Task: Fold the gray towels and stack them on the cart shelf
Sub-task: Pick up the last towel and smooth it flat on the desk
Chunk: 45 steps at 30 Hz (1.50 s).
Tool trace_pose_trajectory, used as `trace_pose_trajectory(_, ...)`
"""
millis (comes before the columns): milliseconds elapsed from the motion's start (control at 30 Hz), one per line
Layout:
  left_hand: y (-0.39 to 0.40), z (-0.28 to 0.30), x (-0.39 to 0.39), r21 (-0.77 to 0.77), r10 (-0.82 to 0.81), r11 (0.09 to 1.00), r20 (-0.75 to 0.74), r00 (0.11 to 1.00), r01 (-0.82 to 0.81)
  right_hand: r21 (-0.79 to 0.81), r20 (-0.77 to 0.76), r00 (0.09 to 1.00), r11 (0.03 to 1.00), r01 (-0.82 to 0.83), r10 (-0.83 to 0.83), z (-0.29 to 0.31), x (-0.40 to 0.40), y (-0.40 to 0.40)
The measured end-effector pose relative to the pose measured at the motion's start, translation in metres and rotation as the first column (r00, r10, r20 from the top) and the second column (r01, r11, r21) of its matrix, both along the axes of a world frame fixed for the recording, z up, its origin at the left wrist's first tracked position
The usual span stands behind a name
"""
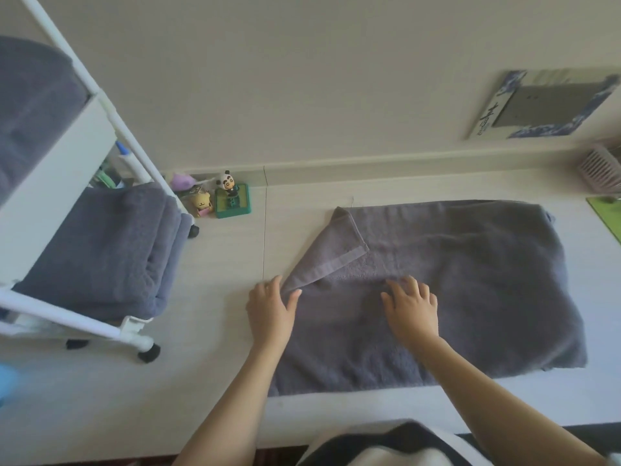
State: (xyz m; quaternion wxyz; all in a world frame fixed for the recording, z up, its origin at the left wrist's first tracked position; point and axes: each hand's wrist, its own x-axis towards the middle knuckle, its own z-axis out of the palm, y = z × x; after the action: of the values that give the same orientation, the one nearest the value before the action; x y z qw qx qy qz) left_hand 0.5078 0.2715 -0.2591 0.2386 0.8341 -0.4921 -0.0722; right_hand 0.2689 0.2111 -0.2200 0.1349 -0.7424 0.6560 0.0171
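A gray towel point(470, 280) lies spread on the pale table, its far-left corner turned over onto itself. My left hand point(270, 309) pinches the towel's left edge just below that turned corner, thumb on top of the cloth. My right hand point(411, 306) rests flat on the towel's middle with fingers spread. At the left stands a white cart point(57, 183). Folded gray towels point(104, 253) sit stacked on its lower shelf, and another gray towel point(30, 105) fills the upper shelf.
Small toy figures point(223, 196), one a panda on a green base, stand against the wall beside the cart. A blue-patterned picture frame point(544, 104) leans on the wall at the right. A pink slotted rack point(601, 168) and a green mat point(606, 220) sit at the table's right edge.
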Motion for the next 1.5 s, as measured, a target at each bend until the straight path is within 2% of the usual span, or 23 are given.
trace_pose_trajectory(200,-0.041,0.002,-0.013,-0.164,-0.251,0.952,0.067,0.966,0.259,0.014,0.158,0.987,1.0,0.015,-0.017,-0.007,0.006,-0.014)
trace_pose_trajectory(300,-0.073,0.002,-0.025,-0.16,-0.326,0.931,0.049,0.944,0.329,0.02,0.172,0.983,0.998,0.061,-0.063,-0.007,0.005,-0.026)
trace_pose_trajectory(433,-0.105,-0.009,-0.03,-0.086,-0.327,0.941,0.008,0.945,0.326,-0.016,0.211,0.969,0.991,0.134,-0.128,-0.009,0.004,-0.039)
trace_pose_trajectory(533,-0.112,-0.012,-0.027,-0.116,-0.272,0.957,-0.037,0.962,0.266,-0.069,0.243,0.958,0.982,0.177,-0.156,-0.012,0.007,-0.046)
trace_pose_trajectory(633,-0.116,-0.014,-0.022,-0.15,-0.282,0.95,-0.031,0.959,0.274,-0.112,0.259,0.95,0.971,0.21,-0.176,-0.017,0.009,-0.05)
trace_pose_trajectory(800,-0.117,-0.017,-0.016,-0.128,-0.332,0.932,0.081,0.94,0.34,-0.137,0.224,0.959,0.969,0.206,-0.173,-0.026,0.013,-0.05)
trace_pose_trajectory(967,-0.112,-0.015,-0.009,-0.095,-0.299,0.948,0.063,0.952,0.304,-0.156,0.215,0.962,0.967,0.201,-0.165,-0.027,0.016,-0.052)
trace_pose_trajectory(1100,-0.113,-0.013,-0.008,-0.071,-0.298,0.952,-0.007,0.955,0.297,-0.147,0.21,0.963,0.968,0.201,-0.168,-0.027,0.018,-0.05)
trace_pose_trajectory(1267,-0.117,-0.002,0.009,-0.12,-0.147,0.984,-0.171,0.974,0.128,-0.153,0.218,0.961,0.967,0.204,-0.168,-0.026,0.018,-0.05)
trace_pose_trajectory(1333,-0.121,0.005,0.023,-0.144,-0.033,0.99,-0.222,0.975,0.001,-0.15,0.219,0.96,0.966,0.211,-0.176,-0.026,0.02,-0.049)
trace_pose_trajectory(1400,-0.126,0.012,0.036,-0.134,0.142,0.972,-0.311,0.94,-0.191,-0.162,0.224,0.957,0.961,0.223,-0.184,-0.027,0.02,-0.049)
trace_pose_trajectory(1500,-0.124,0.021,0.045,-0.068,0.38,0.896,-0.392,0.838,-0.438,-0.17,0.233,0.956,0.96,0.222,-0.179,-0.028,0.021,-0.048)
